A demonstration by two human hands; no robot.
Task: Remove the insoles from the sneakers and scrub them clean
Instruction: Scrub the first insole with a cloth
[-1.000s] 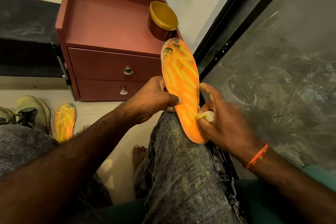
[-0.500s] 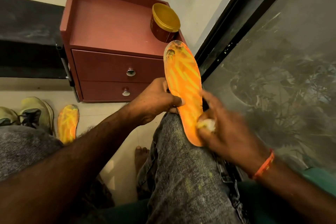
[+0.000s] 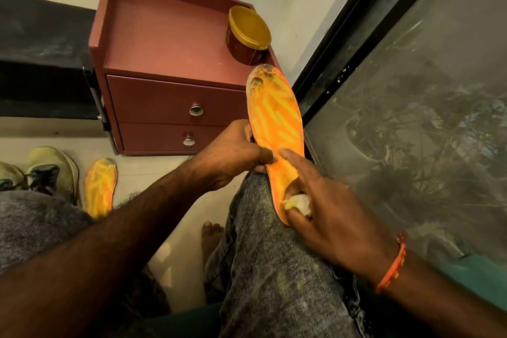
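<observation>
Single head-worn wide-angle view, looking forward and steeply down over seated person's knee. Close on both hands, right hand nearest lens. Floor, cabinet beyond; window along right edge.

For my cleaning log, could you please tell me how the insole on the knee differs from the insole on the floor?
The held insole stands propped on the knee, gripped by the left hand while the right hand presses a pale wad against it; the floor insole lies flat and untouched beside the sneakers. The held one's toe looks worn. Both are orange with yellow streaks.
</observation>
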